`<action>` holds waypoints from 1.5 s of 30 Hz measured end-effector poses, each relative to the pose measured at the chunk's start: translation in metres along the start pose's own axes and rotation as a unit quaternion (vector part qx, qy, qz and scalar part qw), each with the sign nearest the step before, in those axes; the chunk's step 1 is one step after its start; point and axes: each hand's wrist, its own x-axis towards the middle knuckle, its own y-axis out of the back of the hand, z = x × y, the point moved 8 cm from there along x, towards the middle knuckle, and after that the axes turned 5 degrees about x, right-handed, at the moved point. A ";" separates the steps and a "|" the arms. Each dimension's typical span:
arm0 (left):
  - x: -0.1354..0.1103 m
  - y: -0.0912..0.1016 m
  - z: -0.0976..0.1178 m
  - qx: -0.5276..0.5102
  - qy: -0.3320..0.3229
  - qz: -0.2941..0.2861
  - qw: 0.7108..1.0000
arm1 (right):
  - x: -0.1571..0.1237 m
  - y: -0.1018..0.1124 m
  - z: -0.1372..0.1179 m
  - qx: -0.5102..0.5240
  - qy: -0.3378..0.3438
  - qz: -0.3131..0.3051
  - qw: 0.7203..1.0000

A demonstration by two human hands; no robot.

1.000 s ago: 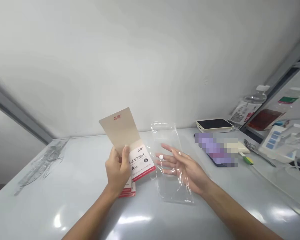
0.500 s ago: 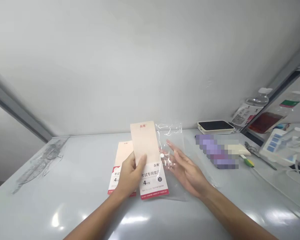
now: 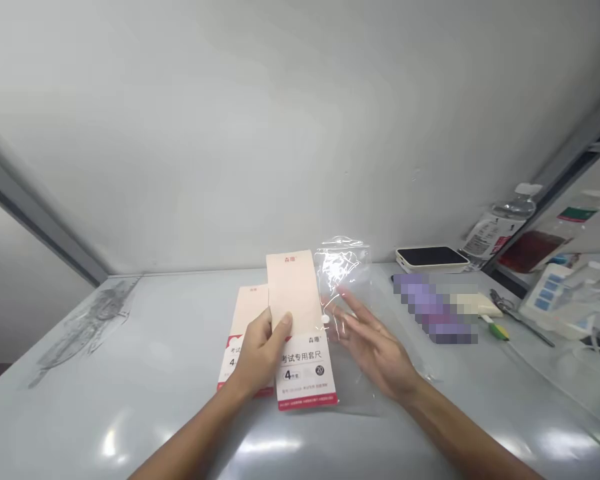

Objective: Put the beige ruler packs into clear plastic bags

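My left hand [image 3: 260, 350] is closed on a pale pink and white printed ruler-set card [image 3: 293, 287], with the thumb across its front. Behind that hand, a second similar card [image 3: 250, 307] is partly hidden. Just right of the held card stands a clear plastic bag [image 3: 347, 260] with a white round button on it. My right hand [image 3: 375, 350] is at this bag, its fingers apart and partly seen through the film. I cannot tell whether those fingers are inside the bag or behind it.
More clear film [image 3: 410, 347] lies right of the bag. Farther right are a phone [image 3: 433, 257], a blurred purple item [image 3: 430, 310], scissors [image 3: 523, 317], a cable [image 3: 545, 377] and a bottle [image 3: 500, 223]. A transparent printed sheet [image 3: 87, 327] lies at left. A wall rises behind the table.
The held card and the bag sit slightly lower and more upright in view. The bag's top edge now bulges and shines more. My right hand's fingers have shifted a little.
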 end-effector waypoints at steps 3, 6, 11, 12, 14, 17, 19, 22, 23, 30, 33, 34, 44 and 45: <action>0.001 -0.002 0.000 0.012 0.000 -0.023 1.000 | -0.001 0.000 -0.002 -0.018 -0.004 0.010 1.000; 0.002 -0.006 0.002 0.046 -0.004 -0.066 0.997 | -0.001 -0.002 -0.003 -0.029 -0.013 0.010 0.999; -0.002 -0.003 0.010 0.190 -0.056 -0.025 0.980 | 0.001 -0.007 0.005 -0.039 -0.025 -0.012 0.999; -0.003 -0.003 0.011 0.209 -0.062 -0.013 0.976 | 0.002 -0.008 0.007 -0.046 -0.024 -0.013 0.999; -0.006 -0.004 0.014 0.205 -0.066 0.001 0.977 | 0.003 -0.007 0.008 -0.070 -0.016 -0.009 0.997; -0.006 -0.007 0.022 0.104 -0.074 -0.013 0.992 | 0.004 -0.004 0.005 -0.103 0.001 0.009 0.995; -0.003 -0.012 0.023 0.029 -0.058 -0.062 0.996 | 0.004 0.000 0.002 -0.110 0.004 0.025 0.994; 0.001 -0.021 0.012 -0.022 0.004 -0.159 0.987 | 0.004 0.003 -0.002 -0.120 0.003 0.028 0.992; 0.003 -0.022 0.007 -0.027 0.020 -0.172 0.984 | 0.003 0.003 -0.002 -0.126 0.003 0.021 0.992; 0.006 -0.015 -0.012 -0.011 0.032 -0.072 0.997 | 0.002 -0.005 0.011 -0.134 -0.033 0.019 0.990; 0.003 -0.021 -0.006 -0.038 0.017 -0.100 0.994 | 0.001 -0.003 0.012 -0.125 -0.039 0.034 0.991; 0.002 -0.023 -0.004 -0.045 0.013 -0.113 0.992 | 0.001 -0.002 0.011 -0.121 -0.037 0.037 0.991; -0.003 -0.032 -0.005 -0.070 0.041 -0.212 0.974 | 0.001 0.006 0.004 -0.124 -0.011 0.061 0.990; -0.004 -0.034 -0.006 -0.058 0.042 -0.215 0.974 | 0.001 0.004 0.004 -0.132 -0.006 0.057 0.990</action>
